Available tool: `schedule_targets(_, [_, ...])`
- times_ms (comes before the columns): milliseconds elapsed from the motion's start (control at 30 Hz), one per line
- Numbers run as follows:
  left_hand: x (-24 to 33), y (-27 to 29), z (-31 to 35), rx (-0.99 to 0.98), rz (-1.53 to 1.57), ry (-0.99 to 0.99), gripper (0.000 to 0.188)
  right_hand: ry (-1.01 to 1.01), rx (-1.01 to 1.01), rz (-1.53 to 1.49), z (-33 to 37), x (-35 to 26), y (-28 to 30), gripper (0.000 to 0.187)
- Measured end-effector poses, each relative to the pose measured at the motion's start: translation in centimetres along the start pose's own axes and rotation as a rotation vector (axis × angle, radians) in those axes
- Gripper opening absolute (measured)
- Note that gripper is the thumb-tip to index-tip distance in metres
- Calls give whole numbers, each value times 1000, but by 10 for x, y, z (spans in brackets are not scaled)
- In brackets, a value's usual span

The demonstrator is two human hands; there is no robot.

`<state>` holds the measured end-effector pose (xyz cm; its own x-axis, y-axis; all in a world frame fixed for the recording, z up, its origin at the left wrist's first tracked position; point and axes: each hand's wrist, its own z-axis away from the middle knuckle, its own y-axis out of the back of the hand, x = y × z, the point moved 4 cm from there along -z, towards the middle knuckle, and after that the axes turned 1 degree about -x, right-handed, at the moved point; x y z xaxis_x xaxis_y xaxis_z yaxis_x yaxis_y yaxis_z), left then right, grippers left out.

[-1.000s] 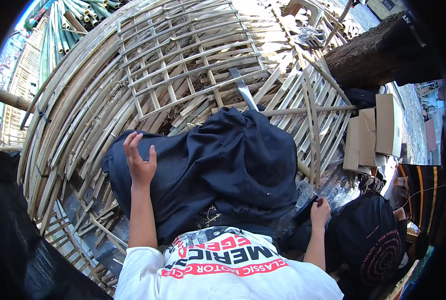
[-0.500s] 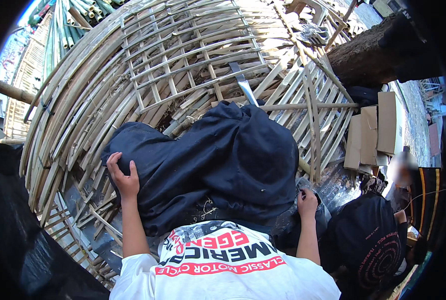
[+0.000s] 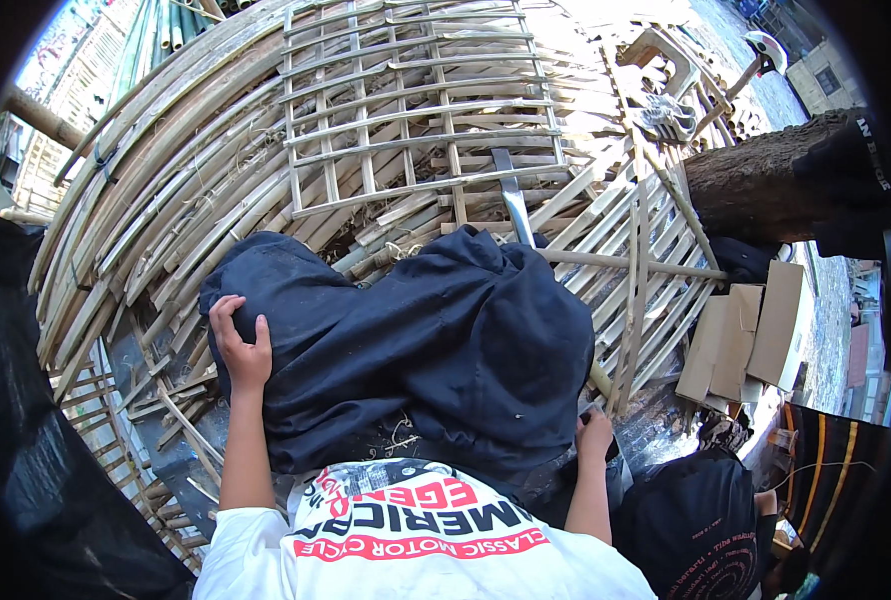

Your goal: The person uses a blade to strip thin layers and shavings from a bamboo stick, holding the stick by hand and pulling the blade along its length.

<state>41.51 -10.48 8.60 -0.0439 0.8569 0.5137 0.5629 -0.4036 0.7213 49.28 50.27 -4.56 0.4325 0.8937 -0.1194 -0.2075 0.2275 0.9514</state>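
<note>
My left hand [image 3: 241,345] rests on my left knee, over the dark trousers [image 3: 396,360], with fingers apart and nothing in them. At my right hip is my right hand [image 3: 594,433], its fingers curled in against the dark cloth; what they hold, if anything, is hidden. Ahead of my legs lies a bamboo lattice panel [image 3: 409,110] on a heap of bamboo strips [image 3: 206,190]. A flat-bladed metal tool [image 3: 514,195] slants between the panel and my right knee, touched by neither hand; its lower end is out of sight.
Close on my right sits a person in a dark shirt [image 3: 701,520]. Cardboard boxes [image 3: 736,340] stand beyond, near a thick log [image 3: 766,170]. Slatted bamboo [image 3: 646,270] with a crossing pole lies to the right front. A black sheet [image 3: 46,430] hangs at the left.
The view has shifted, so the panel and tool sit farther right and lower. My right hand has drawn in along my hip, its fingers more curled. The left hand stays on the knee.
</note>
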Motion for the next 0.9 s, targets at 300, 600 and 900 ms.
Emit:
schedule_targets(300, [-1,-3,-1,-17,0,27,34,-40,77,-164,3,8,16,12])
schedule_targets(600, [23,-14,-16,-55,-123,-54,36,112,463,-999,-69,-104,106,8])
schedule_targets(900, [133,-106,-94,-352,169,-299,31,493,56,-1474,-172,-371,140,10])
